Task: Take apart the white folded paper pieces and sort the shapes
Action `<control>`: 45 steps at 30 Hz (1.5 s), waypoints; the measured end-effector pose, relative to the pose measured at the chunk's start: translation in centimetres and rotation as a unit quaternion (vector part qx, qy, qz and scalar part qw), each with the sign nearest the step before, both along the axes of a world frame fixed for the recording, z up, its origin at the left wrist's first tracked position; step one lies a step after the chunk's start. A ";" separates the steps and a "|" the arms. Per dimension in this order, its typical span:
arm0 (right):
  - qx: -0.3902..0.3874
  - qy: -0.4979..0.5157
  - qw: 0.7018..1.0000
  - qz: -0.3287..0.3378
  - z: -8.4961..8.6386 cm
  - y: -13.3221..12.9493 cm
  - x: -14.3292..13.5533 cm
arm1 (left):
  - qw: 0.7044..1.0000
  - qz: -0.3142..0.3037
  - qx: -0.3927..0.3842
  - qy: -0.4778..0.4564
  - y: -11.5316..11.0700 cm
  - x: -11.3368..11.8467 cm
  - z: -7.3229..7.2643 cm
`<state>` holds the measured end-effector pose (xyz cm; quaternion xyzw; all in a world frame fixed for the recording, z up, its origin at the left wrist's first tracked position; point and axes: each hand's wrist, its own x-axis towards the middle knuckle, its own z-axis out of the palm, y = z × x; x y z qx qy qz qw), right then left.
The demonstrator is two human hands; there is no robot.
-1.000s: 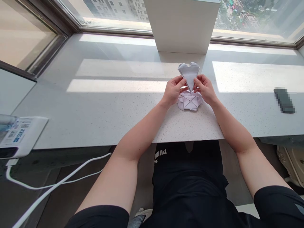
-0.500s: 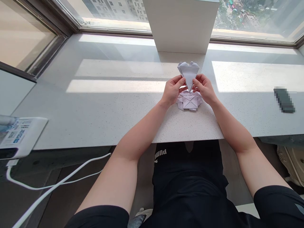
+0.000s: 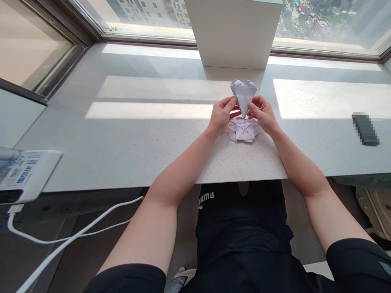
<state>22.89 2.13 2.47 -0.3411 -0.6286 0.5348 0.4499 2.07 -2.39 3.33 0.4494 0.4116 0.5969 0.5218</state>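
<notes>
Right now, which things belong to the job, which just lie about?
Job: heart-shaped white folded paper, held by left hand and right hand; white folded paper with crossed creases.
Lying about: dark oblong object; white box with blue print; white cable.

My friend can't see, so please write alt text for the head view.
Fingers of a person's left hand and right hand hold a white, heart-like folded-paper shape near cross-creased white folded paper on a speckled white countertop. A dark, pixelated oblong object lies to the right.

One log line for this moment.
left hand: pinching heart-shaped folded white paper | right hand: pinching its opposite edge | nearby: creased white folded-paper piece on speckled white countertop
</notes>
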 end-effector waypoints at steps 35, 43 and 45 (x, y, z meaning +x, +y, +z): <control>-0.025 -0.073 0.985 -0.151 0.5 6.0 3.4 | 0.969 0.193 0.056 0.141 3.3 -3.3 -2.8; -0.100 -0.174 0.955 -0.218 0.9 17.0 1.1 | 0.968 0.173 0.043 0.174 4.2 -2.9 -3.9; -0.097 -0.210 0.946 -0.227 0.8 19.1 -0.1 | 0.963 0.189 0.049 0.183 4.0 -2.6 -3.9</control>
